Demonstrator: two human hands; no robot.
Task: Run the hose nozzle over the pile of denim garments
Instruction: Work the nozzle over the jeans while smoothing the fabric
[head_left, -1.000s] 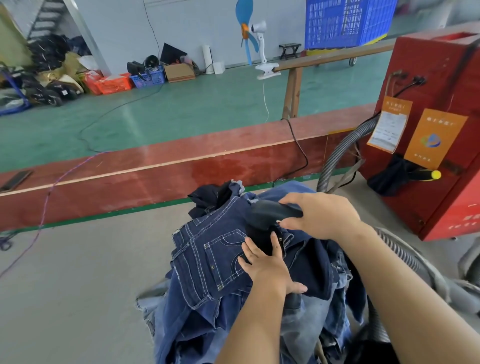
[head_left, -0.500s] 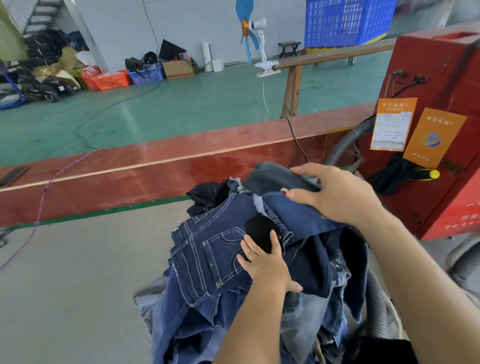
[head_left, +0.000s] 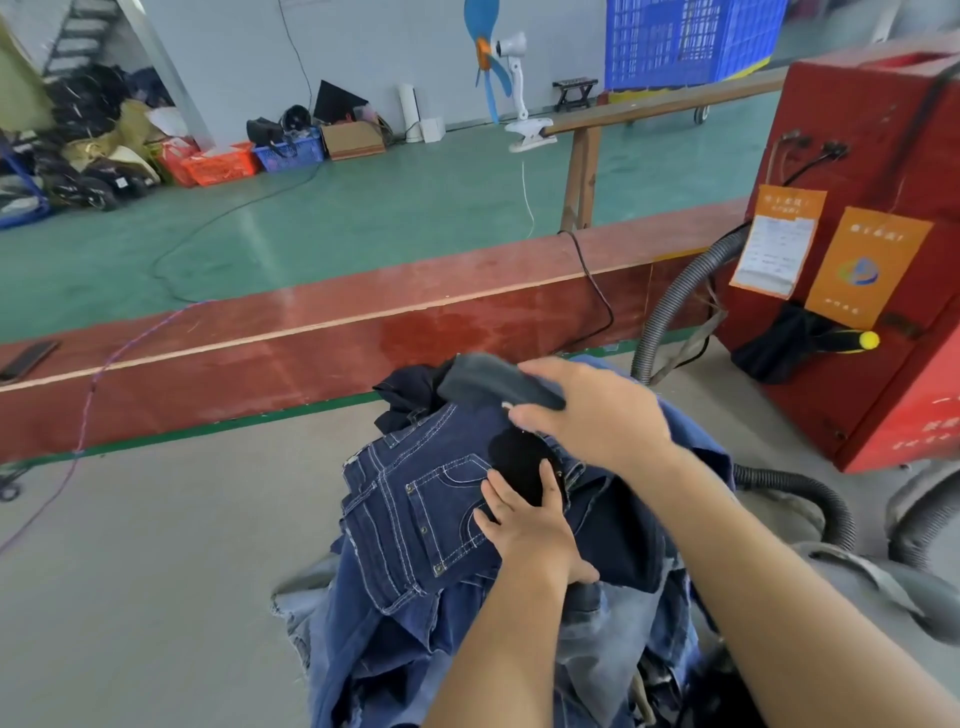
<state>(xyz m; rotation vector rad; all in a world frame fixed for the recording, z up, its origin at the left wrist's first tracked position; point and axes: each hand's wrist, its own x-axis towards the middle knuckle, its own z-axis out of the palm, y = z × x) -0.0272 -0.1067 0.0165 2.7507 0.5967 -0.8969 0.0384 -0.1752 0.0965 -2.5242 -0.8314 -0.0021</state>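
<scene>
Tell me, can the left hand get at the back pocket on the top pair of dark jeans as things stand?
Probably yes. The left hand already rests flat on the dark jeans with its fingers beside the stitched back pocket; nothing covers the pocket, and the right hand holds the nozzle farther up the pile.

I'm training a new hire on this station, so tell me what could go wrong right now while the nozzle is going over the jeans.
The left hand lies flat on the top jeans, close to the nozzle gripped by the right hand; a pass toward it might catch fingers. The denim pile is loosely heaped, so suction or pushing could drag a garment off. The ribbed hose loops behind the arm and may snag.
</scene>
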